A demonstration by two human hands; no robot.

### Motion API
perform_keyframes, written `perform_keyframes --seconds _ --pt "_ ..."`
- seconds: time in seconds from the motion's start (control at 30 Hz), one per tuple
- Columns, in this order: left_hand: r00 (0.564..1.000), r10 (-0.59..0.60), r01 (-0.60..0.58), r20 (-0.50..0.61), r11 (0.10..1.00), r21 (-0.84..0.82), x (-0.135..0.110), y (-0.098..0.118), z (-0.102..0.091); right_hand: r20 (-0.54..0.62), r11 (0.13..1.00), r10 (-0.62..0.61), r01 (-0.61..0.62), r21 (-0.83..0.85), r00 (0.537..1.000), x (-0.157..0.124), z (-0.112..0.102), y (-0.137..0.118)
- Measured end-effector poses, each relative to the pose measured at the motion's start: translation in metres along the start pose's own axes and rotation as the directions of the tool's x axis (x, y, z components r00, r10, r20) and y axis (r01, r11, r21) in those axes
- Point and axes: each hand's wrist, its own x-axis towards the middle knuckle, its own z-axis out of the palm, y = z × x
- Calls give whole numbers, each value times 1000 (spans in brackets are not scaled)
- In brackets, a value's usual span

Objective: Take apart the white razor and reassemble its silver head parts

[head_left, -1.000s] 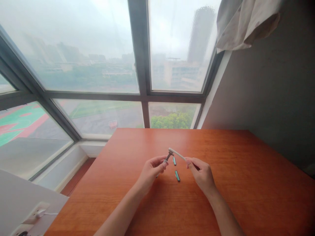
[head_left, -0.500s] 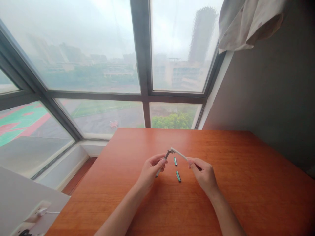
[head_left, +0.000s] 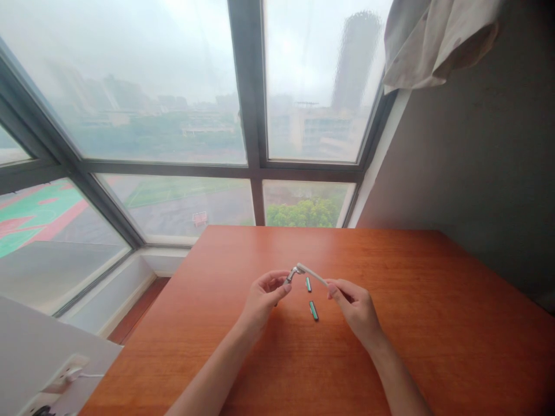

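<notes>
Reddish-brown wood makes up the broad desk, which reaches forward to a wide window in dark grey frames; over its middle, a person's two bare hands work close together. The left hand grasps a razor between thumb and curled fingers, its silvery head end pointing up and to the right, most of its handle hidden by the hand; the right hand pinches a pale toothbrush by the handle, the brush slanting up and left until its head lies at the razor's head, though whether bristles and metal touch is too small to tell.

Two small green-and-black razor blades lie on the desk between the hands, near each other but apart, one closer to the person and the other farther off, below the toothbrush in the view; neither is held. A pale cloth hangs at upper right before a dim grey wall; at lower left, a white plug sits in a wall socket; beyond the glass stands a leafy green tree.
</notes>
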Motion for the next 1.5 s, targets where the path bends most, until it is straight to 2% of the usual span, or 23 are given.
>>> perform_keyframes --seconds 0.23,0.6,0.8,0.9,1.2,1.5 --pt "1000 0 0 8 1000 -9 -1 -1 -1 -42 999 9 -11 -46 999 1 -1 0" --pt "993 34 -32 -110 999 24 -1 6 -1 -9 1000 0 -1 -15 1000 1 1 -2" --pt "996 85 -85 1 995 44 -2 8 2 0 1000 8 -8 -15 1000 2 1 -3" --pt "995 94 -95 18 994 62 -1 7 2 9 1000 11 -11 -13 1000 1 1 -4" --pt "989 141 -137 -40 986 92 1 3 -1 57 999 50 -50 -9 997 0 1 -6" --pt "983 127 -116 -135 989 87 0 11 0 77 998 59 -60 12 995 -1 1 -5"
